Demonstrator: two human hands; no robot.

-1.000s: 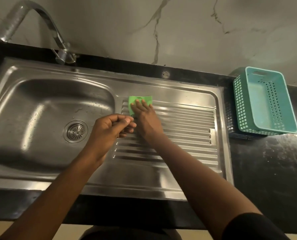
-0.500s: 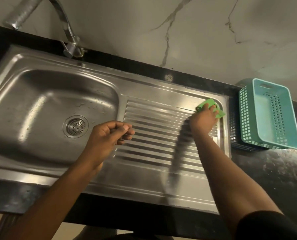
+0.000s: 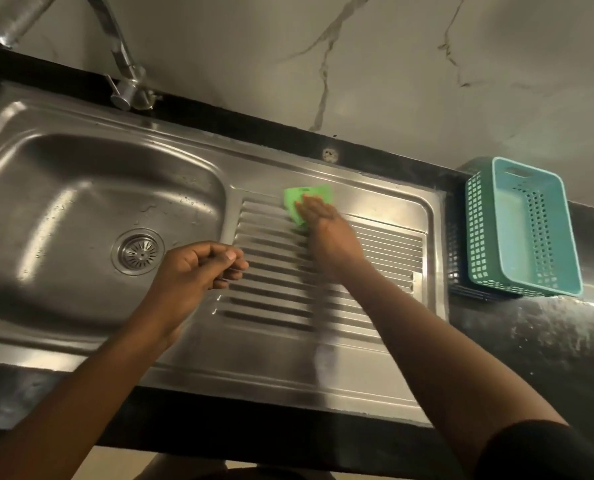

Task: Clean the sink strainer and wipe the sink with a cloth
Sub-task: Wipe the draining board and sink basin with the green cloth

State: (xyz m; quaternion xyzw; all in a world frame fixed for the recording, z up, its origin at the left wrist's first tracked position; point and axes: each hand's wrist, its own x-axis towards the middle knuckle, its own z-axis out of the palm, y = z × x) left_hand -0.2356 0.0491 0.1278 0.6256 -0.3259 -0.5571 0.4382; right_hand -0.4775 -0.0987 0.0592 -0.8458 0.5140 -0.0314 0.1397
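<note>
A steel sink [image 3: 81, 188] fills the left of the view, with its round strainer [image 3: 139, 251] seated in the drain. To the right lies the ribbed drainboard [image 3: 385, 251]. My right hand [image 3: 326, 230] presses a green cloth [image 3: 297, 199] flat on the drainboard's far left corner. My left hand [image 3: 198, 271] hovers over the drainboard's left edge, just right of the strainer, fingers curled with thumb against fingertips and nothing visible in it.
A chrome tap [image 3: 126, 88] rises at the sink's back left. A teal plastic basket [image 3: 520, 230] stands on the black counter [image 3: 530, 341] right of the drainboard. A marble wall [image 3: 357, 64] runs behind.
My right hand has swept the green cloth from the drainboard's far right corner back to its far left. My left hand has stayed in place.
</note>
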